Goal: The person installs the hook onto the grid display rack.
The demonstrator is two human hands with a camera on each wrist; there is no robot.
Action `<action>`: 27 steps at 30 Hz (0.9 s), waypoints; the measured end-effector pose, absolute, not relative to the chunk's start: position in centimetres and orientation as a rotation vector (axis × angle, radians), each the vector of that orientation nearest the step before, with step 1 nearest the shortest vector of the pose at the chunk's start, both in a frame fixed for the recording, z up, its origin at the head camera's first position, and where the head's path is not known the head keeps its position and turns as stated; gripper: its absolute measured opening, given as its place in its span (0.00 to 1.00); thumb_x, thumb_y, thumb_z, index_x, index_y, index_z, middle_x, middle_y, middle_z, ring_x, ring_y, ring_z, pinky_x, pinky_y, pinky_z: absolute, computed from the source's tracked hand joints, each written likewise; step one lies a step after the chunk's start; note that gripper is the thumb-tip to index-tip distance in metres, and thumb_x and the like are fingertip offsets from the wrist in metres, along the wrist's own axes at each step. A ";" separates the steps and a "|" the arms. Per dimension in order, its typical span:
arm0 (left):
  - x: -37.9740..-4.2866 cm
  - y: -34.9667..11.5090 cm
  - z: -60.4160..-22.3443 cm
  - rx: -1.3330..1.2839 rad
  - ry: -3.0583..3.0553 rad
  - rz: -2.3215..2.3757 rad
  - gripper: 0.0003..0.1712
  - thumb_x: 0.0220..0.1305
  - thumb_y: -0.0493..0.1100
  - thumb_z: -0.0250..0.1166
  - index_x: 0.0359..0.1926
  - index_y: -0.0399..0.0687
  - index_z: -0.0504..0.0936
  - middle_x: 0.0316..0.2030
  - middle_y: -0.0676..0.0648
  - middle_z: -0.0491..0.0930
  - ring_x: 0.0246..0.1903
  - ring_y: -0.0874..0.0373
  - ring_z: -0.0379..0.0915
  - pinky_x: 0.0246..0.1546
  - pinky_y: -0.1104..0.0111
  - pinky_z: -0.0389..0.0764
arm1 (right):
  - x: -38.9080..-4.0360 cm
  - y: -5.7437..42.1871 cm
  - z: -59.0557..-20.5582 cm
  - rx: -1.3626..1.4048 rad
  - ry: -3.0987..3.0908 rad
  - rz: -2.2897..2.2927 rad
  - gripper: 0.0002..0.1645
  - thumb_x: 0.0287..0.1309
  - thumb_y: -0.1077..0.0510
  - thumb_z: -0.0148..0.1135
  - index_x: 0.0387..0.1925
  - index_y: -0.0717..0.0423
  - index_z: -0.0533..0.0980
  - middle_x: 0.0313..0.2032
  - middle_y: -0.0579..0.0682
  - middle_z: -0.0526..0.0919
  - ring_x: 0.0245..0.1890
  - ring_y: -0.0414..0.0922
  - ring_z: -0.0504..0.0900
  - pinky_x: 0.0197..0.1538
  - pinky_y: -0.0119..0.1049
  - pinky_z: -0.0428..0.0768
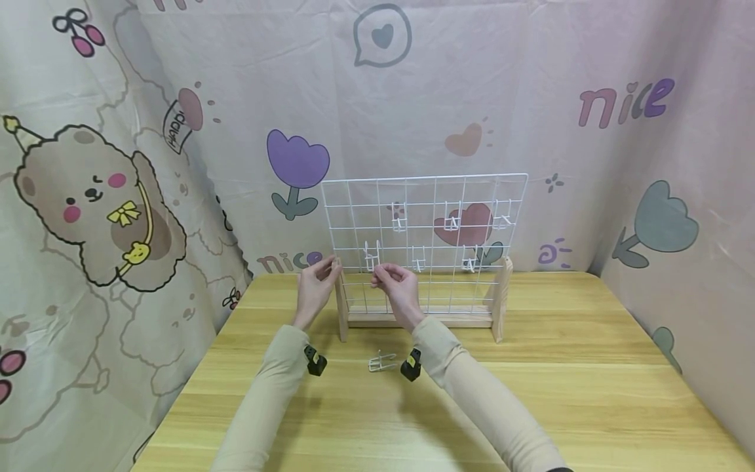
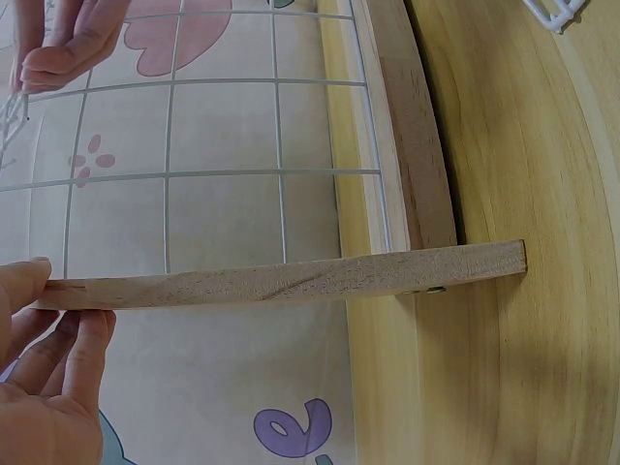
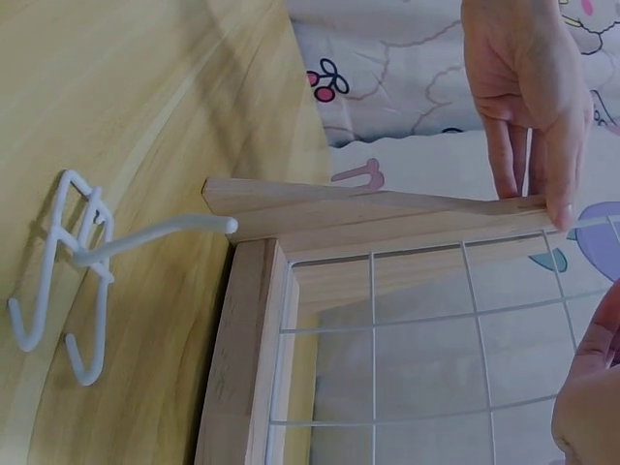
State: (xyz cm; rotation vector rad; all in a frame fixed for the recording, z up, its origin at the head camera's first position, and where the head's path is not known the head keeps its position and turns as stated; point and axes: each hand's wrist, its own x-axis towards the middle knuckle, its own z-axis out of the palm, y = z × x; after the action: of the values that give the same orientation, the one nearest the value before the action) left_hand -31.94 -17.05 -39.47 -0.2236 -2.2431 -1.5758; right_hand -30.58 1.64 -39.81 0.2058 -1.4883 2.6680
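Note:
A white wire grid panel [image 1: 425, 177] stands upright in a wooden stand. My left hand [image 1: 314, 288] pinches the top of the stand's left post [image 2: 242, 279] between thumb and fingers. At the lower left of the grid hangs a white double-wire hook [image 1: 371, 257]. My right hand [image 1: 402, 290] is at its front, with thumb and fingertips pinching its projecting prong; in the left wrist view these fingers meet right at the hook. On the table before the stand lies a loose white hook [image 3: 155, 237], its prong pointing up.
Several more white hooks hang on the grid, three in an upper row, among them one hook [image 1: 451, 224] near the middle. The stand's base bar [image 1: 436, 320] runs between its posts. The wooden table [image 1: 566, 380] reaches back to a printed curtain [image 1: 560, 59].

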 end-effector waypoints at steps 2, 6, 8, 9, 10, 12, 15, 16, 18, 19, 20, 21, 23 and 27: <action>-31.9 -17.1 -39.5 -0.227 -2.241 -1.581 0.22 0.69 0.40 0.65 0.61 0.34 0.79 0.58 0.32 0.81 0.57 0.39 0.81 0.59 0.61 0.83 | -30.7 1.6 -39.8 0.195 -1.490 2.673 0.03 0.65 0.72 0.59 0.39 0.66 0.77 0.28 0.46 0.86 0.28 0.38 0.83 0.36 0.25 0.87; -31.9 -17.1 -39.4 -0.232 -2.243 -1.587 0.23 0.69 0.40 0.65 0.61 0.34 0.78 0.58 0.32 0.80 0.58 0.39 0.80 0.59 0.61 0.82 | -30.8 1.6 -39.9 0.181 -1.497 2.673 0.04 0.65 0.72 0.58 0.40 0.68 0.77 0.27 0.45 0.86 0.27 0.37 0.83 0.36 0.25 0.87; -31.9 -17.1 -39.4 -0.233 -2.244 -1.587 0.23 0.70 0.40 0.65 0.61 0.34 0.78 0.58 0.32 0.80 0.58 0.39 0.80 0.59 0.61 0.82 | -30.8 1.6 -40.0 0.174 -1.500 2.673 0.04 0.65 0.72 0.58 0.41 0.70 0.76 0.27 0.45 0.86 0.27 0.38 0.83 0.35 0.25 0.87; -31.9 -17.1 -39.4 -0.233 -2.244 -1.590 0.23 0.70 0.40 0.65 0.61 0.34 0.78 0.59 0.32 0.80 0.58 0.39 0.80 0.59 0.61 0.82 | -30.7 1.6 -40.1 0.174 -1.501 2.671 0.05 0.65 0.72 0.58 0.42 0.72 0.76 0.26 0.45 0.86 0.27 0.38 0.83 0.35 0.25 0.87; -31.9 -17.1 -39.4 -0.233 -2.242 -1.594 0.23 0.69 0.40 0.65 0.61 0.34 0.78 0.58 0.32 0.80 0.58 0.39 0.80 0.59 0.61 0.82 | -30.7 1.6 -40.1 0.173 -1.504 2.670 0.07 0.65 0.72 0.58 0.44 0.73 0.76 0.26 0.45 0.86 0.27 0.37 0.83 0.35 0.25 0.87; -31.9 -17.1 -39.4 -0.234 -2.237 -1.601 0.23 0.69 0.40 0.65 0.61 0.34 0.78 0.58 0.32 0.80 0.58 0.39 0.80 0.59 0.62 0.82 | -30.6 1.7 -40.2 0.172 -1.508 2.668 0.08 0.65 0.72 0.59 0.45 0.75 0.75 0.26 0.45 0.86 0.26 0.37 0.84 0.35 0.25 0.87; -31.8 -17.1 -39.4 -0.233 -2.234 -1.608 0.23 0.69 0.40 0.65 0.61 0.34 0.79 0.58 0.33 0.81 0.58 0.39 0.81 0.59 0.62 0.82 | -30.6 1.7 -40.3 0.180 -1.513 2.663 0.10 0.65 0.72 0.59 0.46 0.77 0.75 0.26 0.45 0.86 0.26 0.37 0.84 0.35 0.26 0.87; -31.8 -17.1 -39.4 -0.231 -2.237 -1.607 0.23 0.69 0.40 0.65 0.61 0.34 0.78 0.58 0.33 0.81 0.58 0.39 0.81 0.59 0.61 0.82 | -30.6 1.8 -40.4 0.180 -1.514 2.664 0.10 0.65 0.73 0.59 0.46 0.77 0.75 0.26 0.45 0.86 0.26 0.38 0.84 0.35 0.26 0.88; -31.8 -17.1 -39.4 -0.224 -2.244 -1.606 0.23 0.69 0.40 0.65 0.61 0.34 0.78 0.58 0.33 0.80 0.58 0.40 0.80 0.59 0.62 0.82 | -30.6 1.8 -40.6 0.178 -1.518 2.664 0.10 0.64 0.73 0.59 0.45 0.77 0.75 0.26 0.45 0.86 0.26 0.38 0.84 0.35 0.26 0.88; -31.9 -17.1 -39.4 -0.221 -2.248 -1.606 0.23 0.69 0.40 0.65 0.62 0.34 0.78 0.59 0.33 0.80 0.58 0.40 0.80 0.59 0.61 0.82 | -30.6 1.8 -40.6 0.178 -1.524 2.661 0.09 0.64 0.73 0.59 0.45 0.77 0.75 0.26 0.44 0.86 0.27 0.38 0.84 0.35 0.26 0.88; -31.9 -17.1 -39.4 -0.219 -2.250 -1.608 0.23 0.69 0.40 0.65 0.62 0.34 0.78 0.59 0.33 0.80 0.58 0.40 0.80 0.59 0.61 0.82 | -30.5 1.8 -40.7 0.176 -1.526 2.660 0.09 0.64 0.73 0.59 0.45 0.77 0.76 0.26 0.44 0.86 0.26 0.37 0.84 0.35 0.26 0.88; -31.9 -17.1 -39.4 -0.218 -2.250 -1.612 0.24 0.69 0.41 0.65 0.62 0.34 0.78 0.59 0.33 0.80 0.59 0.40 0.80 0.60 0.61 0.82 | -30.5 1.8 -40.7 0.174 -1.526 2.660 0.09 0.64 0.73 0.59 0.45 0.77 0.75 0.26 0.44 0.86 0.26 0.37 0.84 0.35 0.26 0.88; -31.9 -17.1 -39.4 -0.218 -2.252 -1.615 0.24 0.70 0.41 0.65 0.62 0.33 0.77 0.60 0.33 0.79 0.59 0.40 0.80 0.60 0.60 0.81 | -30.5 1.8 -40.7 0.173 -1.532 2.655 0.10 0.65 0.73 0.58 0.46 0.78 0.75 0.26 0.44 0.86 0.26 0.37 0.84 0.35 0.26 0.88; -31.9 -17.0 -39.4 -0.223 -2.248 -1.615 0.24 0.69 0.41 0.65 0.62 0.33 0.77 0.60 0.33 0.79 0.59 0.39 0.79 0.60 0.60 0.81 | -30.5 1.8 -40.8 0.181 -1.537 2.653 0.15 0.65 0.73 0.58 0.50 0.82 0.72 0.26 0.43 0.87 0.27 0.37 0.84 0.35 0.26 0.87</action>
State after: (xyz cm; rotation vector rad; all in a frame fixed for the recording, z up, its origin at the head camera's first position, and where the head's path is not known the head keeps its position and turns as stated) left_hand -31.87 -17.04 -39.42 -0.2233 -2.2478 -1.6147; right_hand -30.48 1.84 -40.79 0.1808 -1.5365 2.6534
